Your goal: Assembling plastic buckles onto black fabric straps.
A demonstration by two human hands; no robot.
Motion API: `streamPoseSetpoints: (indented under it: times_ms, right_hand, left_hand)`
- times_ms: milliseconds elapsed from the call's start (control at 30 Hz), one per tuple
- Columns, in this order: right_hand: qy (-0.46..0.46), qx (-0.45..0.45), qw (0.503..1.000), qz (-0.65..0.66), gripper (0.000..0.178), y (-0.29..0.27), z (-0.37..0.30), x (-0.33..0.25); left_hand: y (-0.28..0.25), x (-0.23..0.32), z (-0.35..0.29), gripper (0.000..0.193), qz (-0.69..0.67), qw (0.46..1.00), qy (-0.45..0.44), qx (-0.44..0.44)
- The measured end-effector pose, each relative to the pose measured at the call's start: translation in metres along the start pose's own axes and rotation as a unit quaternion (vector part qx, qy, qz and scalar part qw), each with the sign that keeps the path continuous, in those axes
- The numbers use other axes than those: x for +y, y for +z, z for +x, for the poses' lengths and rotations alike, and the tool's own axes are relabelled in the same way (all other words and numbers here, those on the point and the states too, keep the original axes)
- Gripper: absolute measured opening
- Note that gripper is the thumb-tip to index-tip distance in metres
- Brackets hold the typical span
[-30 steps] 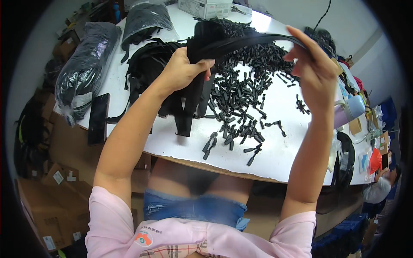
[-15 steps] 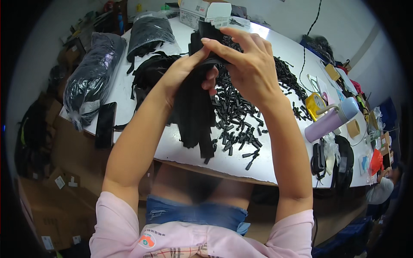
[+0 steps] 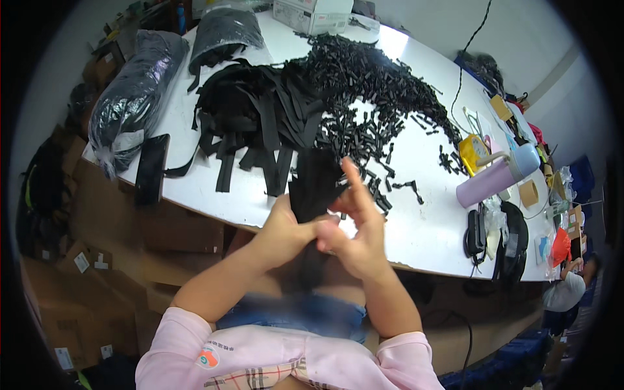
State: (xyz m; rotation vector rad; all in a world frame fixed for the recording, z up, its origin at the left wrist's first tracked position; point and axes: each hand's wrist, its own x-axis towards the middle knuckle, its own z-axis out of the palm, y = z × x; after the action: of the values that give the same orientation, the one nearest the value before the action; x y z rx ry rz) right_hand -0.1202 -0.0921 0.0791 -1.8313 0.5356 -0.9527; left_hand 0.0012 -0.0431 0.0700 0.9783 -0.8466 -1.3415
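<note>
A bundle of black fabric straps (image 3: 313,185) stands up from my left hand (image 3: 279,233), which is closed round its lower part near the table's front edge. My right hand (image 3: 361,240) is beside it, slightly blurred, its fingers stretched out and apart along the bundle's right side. The right thumb points toward the left thumb. Beyond the hands lies a loose heap of black straps (image 3: 260,110), several ends hanging toward the front edge. To the right spreads a big pile of small black plastic pieces (image 3: 364,71); their exact kind is too small to tell.
Black goods in clear plastic bags (image 3: 133,97) lie at the left, near a dark phone-like slab (image 3: 152,170). A white box (image 3: 312,16) stands at the back. On the right are a lilac bottle (image 3: 494,179), yellow tape roll (image 3: 473,153) and black pouch (image 3: 515,240). Another person (image 3: 565,292) is far right.
Both hands have come down and nearer to me with the strap bundle, uncovering the strap heap. My right hand's fingers have straightened away from the bundle's top.
</note>
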Motion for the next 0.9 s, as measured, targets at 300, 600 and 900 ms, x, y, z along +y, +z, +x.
streamPoseSetpoints:
  times_ms: [300,600,900]
  right_hand:
    - [0.198,-0.049,0.949,0.241,0.026,0.013,-0.048,0.027]
    - [0.227,0.086,0.922,0.301,0.038,0.028,-0.055,0.032]
    - [0.206,0.169,0.86,0.435,0.038,0.043,-0.049,0.029]
  left_hand:
    - [-0.023,-0.052,-0.039,0.03,-0.184,0.963,-0.175,-0.09]
    - [-0.012,-0.07,-0.037,0.026,-0.035,0.996,-0.082,-0.006]
    - [-0.008,-0.081,-0.039,0.04,0.153,0.982,0.084,0.076]
